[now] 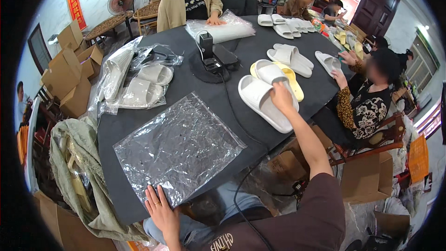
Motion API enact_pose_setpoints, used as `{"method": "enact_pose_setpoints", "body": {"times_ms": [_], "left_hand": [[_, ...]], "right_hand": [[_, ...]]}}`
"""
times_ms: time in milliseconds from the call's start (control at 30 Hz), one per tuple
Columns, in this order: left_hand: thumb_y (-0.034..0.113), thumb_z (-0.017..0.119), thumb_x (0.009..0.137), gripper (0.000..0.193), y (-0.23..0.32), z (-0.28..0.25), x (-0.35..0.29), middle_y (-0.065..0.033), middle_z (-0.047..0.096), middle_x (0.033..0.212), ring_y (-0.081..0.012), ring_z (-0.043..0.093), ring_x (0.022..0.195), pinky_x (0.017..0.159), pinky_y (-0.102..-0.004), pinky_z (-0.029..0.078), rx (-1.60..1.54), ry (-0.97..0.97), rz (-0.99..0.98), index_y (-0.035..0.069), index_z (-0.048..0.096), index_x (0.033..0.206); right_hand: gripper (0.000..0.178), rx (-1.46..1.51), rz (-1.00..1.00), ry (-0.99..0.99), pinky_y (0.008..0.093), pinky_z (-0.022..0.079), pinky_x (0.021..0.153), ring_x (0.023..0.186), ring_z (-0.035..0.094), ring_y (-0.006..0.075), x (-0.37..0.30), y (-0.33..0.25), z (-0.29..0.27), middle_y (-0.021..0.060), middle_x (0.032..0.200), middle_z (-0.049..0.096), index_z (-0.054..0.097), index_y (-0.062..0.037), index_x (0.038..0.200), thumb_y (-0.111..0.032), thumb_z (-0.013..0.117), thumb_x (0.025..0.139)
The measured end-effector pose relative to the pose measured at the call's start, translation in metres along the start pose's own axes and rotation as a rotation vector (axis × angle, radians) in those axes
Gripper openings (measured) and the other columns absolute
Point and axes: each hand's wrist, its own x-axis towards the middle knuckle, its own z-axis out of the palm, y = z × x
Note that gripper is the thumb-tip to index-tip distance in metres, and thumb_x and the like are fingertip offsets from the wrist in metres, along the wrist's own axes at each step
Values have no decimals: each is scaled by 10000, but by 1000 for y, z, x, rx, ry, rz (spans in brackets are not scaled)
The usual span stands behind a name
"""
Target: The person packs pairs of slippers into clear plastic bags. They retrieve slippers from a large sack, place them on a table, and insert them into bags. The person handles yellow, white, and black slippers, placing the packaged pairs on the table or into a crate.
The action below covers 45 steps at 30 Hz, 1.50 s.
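My left hand point(162, 214) rests with fingers stretched on the near edge of a clear plastic bag point(179, 142), which lies flat on the dark table cover. My right hand point(281, 98) reaches over a pair of off-white slippers point(254, 92). Its fingers are closed at the strap area between the two, and the fingertips are partly hidden. Under and behind this pair a yellow slipper point(294, 82) shows. To the left lie off-white slippers packed in clear bags point(141, 92). Another off-white pair point(291, 58) sits farther back.
A black device with a cable point(211, 58) stands mid-table. Across from me a person's hand point(215, 20) presses a stack of plastic bags point(227, 29). At right a co-worker handles a slipper point(328, 61). A woven sack point(83, 172) and cardboard boxes point(67, 76) stand at left.
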Motion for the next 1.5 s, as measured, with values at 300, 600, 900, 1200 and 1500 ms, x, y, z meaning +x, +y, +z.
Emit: {"method": "enact_pose_setpoints", "body": {"times_ms": [300, 600, 900, 1200, 1500], "left_hand": [[145, 746, 605, 922, 1, 2, 0, -186, 236, 1498, -360, 250, 1373, 1087, -484, 253, 20, 10, 2, 74, 314, 1417], [165, 750, 631, 905, 2, 0, -1, -177, 232, 1502, -353, 251, 1375, 1092, -479, 247, 22, -4, -20, 81, 314, 1419], [100, 767, 571, 980, 1, 3, 0, -183, 224, 1502, -354, 229, 1381, 1116, -471, 209, 1, 0, -19, 82, 289, 1427], [137, 809, 541, 1011, -1, 2, -3, -187, 218, 1503, -358, 235, 1379, 1098, -487, 234, 51, 5, -25, 78, 305, 1415], [97, 690, 668, 840, -19, 16, 3, -180, 219, 1508, -337, 226, 1393, 1105, -470, 232, 148, 36, 17, 104, 323, 1424]], "right_hand": [[227, 236, -186, -255, 466, 467, 802, 927, 580, 410, -47, -32, 0, 252, 957, 598, 580, 20, 973, -122, 560, 796], [201, -54, -137, -150, 486, 471, 773, 945, 588, 335, -12, -11, 13, 128, 994, 573, 565, -53, 977, -198, 549, 838], [207, -204, 79, 109, 498, 458, 812, 1007, 577, 332, 89, 69, 72, 143, 1038, 597, 556, -59, 1000, -220, 543, 871], [560, -181, 141, -12, 492, 381, 961, 1176, 458, 357, 83, 53, 84, 211, 1260, 481, 400, -3, 1282, -321, 567, 852], [525, -45, -299, 134, 478, 317, 1034, 1258, 377, 410, 5, -56, 37, 233, 1400, 337, 384, -38, 1358, -117, 534, 862]]}}
